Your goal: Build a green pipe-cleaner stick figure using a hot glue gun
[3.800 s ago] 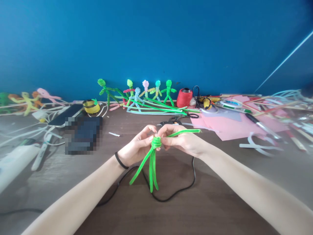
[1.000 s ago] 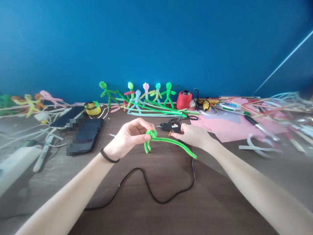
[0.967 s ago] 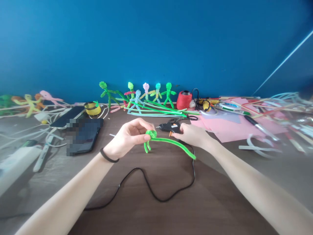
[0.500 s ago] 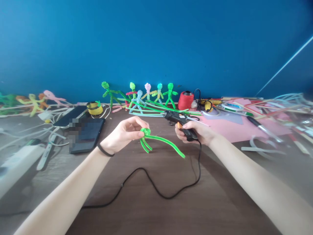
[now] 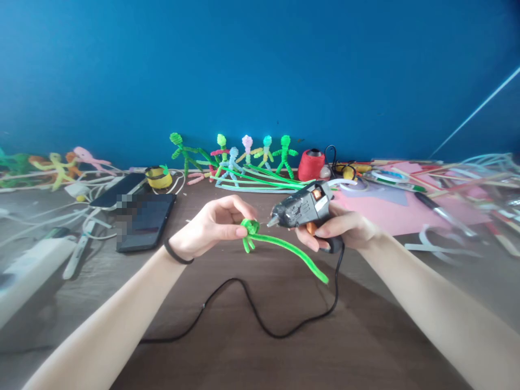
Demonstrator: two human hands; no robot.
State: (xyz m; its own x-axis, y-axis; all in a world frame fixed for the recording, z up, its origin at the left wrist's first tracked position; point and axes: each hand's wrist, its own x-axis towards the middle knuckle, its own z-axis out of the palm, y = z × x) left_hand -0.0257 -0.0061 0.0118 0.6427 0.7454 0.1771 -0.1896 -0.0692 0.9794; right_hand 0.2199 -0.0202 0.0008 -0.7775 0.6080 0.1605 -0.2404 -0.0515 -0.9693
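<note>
Head | left hand (image 5: 211, 230) pinches pipe cleaner (image 5: 280, 246) | right hand (image 5: 345, 230) grips glue gun (image 5: 303, 208) | labels unreadable

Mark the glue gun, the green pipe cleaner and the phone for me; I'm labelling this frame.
glue gun (image 5: 303, 208), head view, on the side of its black body.
green pipe cleaner (image 5: 292, 250), head view, on its long trailing stem.
phone (image 5: 148, 219), head view, on its dark screen.

1 glue gun (image 5: 303, 208), 1 red spool (image 5: 312, 164), 2 phones (image 5: 144, 220).
</note>
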